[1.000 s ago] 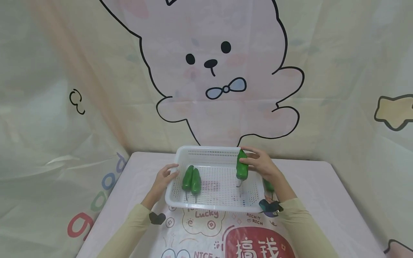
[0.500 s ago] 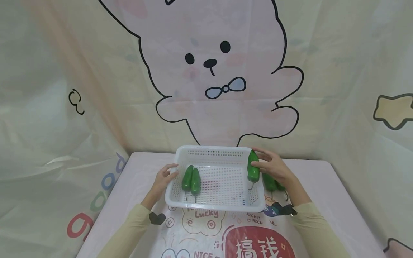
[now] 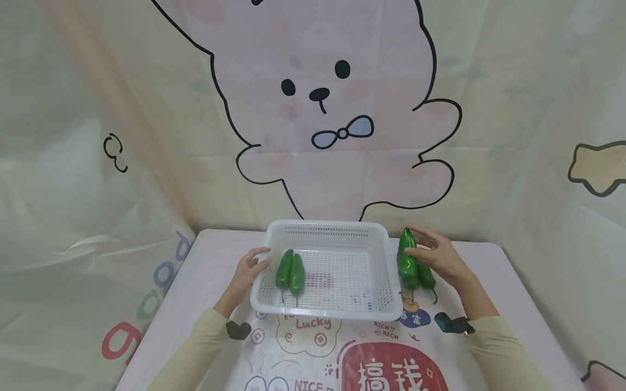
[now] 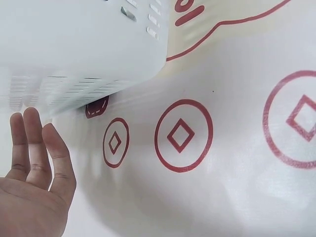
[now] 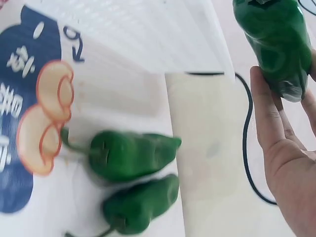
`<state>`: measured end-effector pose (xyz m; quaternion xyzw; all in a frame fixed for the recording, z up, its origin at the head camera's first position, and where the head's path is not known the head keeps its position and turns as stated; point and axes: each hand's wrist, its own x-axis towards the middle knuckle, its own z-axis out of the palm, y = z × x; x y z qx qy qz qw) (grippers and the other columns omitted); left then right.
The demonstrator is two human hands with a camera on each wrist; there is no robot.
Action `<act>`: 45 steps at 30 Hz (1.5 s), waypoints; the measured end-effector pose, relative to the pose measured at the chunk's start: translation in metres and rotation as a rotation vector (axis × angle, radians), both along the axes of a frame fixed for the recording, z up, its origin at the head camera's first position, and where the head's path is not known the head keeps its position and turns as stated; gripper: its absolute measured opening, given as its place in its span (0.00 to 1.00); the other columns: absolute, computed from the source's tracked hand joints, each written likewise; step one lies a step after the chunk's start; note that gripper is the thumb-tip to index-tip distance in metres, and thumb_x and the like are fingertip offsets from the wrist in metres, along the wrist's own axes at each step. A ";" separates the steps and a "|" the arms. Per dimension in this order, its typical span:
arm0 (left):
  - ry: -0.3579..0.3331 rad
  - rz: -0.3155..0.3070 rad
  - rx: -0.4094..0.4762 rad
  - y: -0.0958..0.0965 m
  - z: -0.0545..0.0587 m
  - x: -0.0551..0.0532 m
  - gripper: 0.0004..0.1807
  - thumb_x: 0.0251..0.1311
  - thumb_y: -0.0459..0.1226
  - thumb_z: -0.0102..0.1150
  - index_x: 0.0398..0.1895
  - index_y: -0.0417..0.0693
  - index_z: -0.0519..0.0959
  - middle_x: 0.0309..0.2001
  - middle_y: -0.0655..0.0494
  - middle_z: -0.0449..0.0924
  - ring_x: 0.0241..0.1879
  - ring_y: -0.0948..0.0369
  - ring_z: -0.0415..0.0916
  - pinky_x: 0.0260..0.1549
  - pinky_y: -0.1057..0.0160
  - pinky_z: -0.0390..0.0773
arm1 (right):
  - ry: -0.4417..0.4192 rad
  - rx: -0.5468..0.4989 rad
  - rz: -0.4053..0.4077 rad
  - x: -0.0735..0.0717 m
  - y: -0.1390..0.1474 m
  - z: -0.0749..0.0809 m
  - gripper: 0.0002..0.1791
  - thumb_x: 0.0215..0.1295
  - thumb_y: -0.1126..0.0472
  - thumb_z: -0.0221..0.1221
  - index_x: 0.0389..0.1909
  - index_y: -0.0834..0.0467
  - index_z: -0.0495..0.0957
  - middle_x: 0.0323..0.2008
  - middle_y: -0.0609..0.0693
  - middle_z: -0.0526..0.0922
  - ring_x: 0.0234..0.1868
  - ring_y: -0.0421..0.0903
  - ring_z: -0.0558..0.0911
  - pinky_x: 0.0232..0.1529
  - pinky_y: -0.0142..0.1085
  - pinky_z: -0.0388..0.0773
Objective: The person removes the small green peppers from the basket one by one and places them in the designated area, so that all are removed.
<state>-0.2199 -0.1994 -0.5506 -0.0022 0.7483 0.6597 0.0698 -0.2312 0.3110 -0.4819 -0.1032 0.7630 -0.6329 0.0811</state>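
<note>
A white perforated plastic basket (image 3: 325, 314) stands on the table, with two green peppers (image 3: 296, 276) side by side at its left. My left hand (image 3: 249, 270) holds the basket's left rim; in the left wrist view several of its fingers (image 4: 37, 163) lie against the outer wall. My right hand (image 3: 442, 262) grips another green pepper (image 3: 405, 255), stem down, just outside the basket's right side. Below that hand, two more peppers (image 5: 133, 154) lie on the table; in the head view the held one partly covers them.
A printed cloth with red lettering (image 3: 391, 374) covers the table (image 3: 494, 282). Behind stands a curtain with a cartoon bear (image 3: 332, 174). A dark cord (image 5: 247, 133) runs beyond the table edge in the right wrist view.
My right hand has carried its pepper from over the basket's right part out past the right rim, above the table peppers. My left hand and the basket stay put.
</note>
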 end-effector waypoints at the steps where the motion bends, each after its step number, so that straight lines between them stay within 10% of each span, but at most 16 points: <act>1: 0.003 0.003 -0.001 0.000 -0.002 -0.001 0.26 0.74 0.40 0.57 0.72 0.46 0.67 0.63 0.32 0.72 0.55 0.34 0.77 0.44 0.45 0.86 | 0.007 0.007 -0.007 0.001 0.003 -0.001 0.38 0.68 0.63 0.67 0.77 0.59 0.62 0.64 0.70 0.69 0.52 0.45 0.82 0.48 0.39 0.85; 34: 0.013 0.019 -0.001 0.000 -0.002 -0.003 0.25 0.72 0.43 0.60 0.69 0.51 0.70 0.59 0.36 0.75 0.51 0.38 0.80 0.42 0.46 0.87 | -0.019 0.048 -0.209 0.004 0.085 -0.046 0.34 0.68 0.59 0.67 0.73 0.57 0.67 0.50 0.41 0.78 0.48 0.35 0.81 0.45 0.31 0.85; 45: -0.003 0.019 0.006 0.000 -0.002 -0.001 0.25 0.73 0.41 0.58 0.71 0.49 0.69 0.61 0.33 0.73 0.53 0.35 0.78 0.44 0.45 0.86 | -0.046 0.126 -0.222 -0.002 0.099 -0.054 0.37 0.68 0.55 0.68 0.74 0.59 0.66 0.63 0.65 0.67 0.49 0.32 0.77 0.45 0.29 0.83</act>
